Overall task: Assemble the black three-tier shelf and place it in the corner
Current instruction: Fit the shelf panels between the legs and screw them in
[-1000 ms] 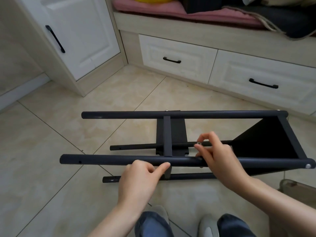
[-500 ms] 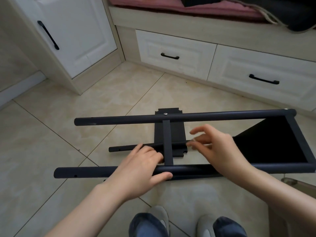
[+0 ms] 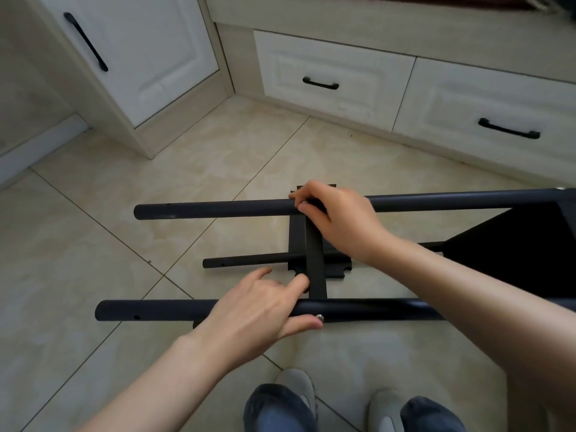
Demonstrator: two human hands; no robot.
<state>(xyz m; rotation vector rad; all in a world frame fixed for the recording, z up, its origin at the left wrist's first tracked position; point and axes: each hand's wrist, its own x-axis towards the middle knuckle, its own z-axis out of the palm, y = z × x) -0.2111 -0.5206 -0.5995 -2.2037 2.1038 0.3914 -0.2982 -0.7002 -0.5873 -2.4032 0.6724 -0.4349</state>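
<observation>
Shelf frame (image 3: pixel 315 269) is lying sideways under both hands. Left hand (image 3: pixel 258 313) is gripping near pole (image 3: pixel 149 310). Right hand (image 3: pixel 339 216) is curling fingers around far pole (image 3: pixel 218 208), having moved there from the middle rod (image 3: pixel 243 260).

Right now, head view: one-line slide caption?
Shelf frame on tile floor; left hand holds the near pole by a silver screw, right hand pinches the crossbar at the far pole.

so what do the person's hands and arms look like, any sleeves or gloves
Both the left hand and right hand are bare: no gloves, rings or watch show. The forearms are bare too, with no sleeve in view.
</observation>
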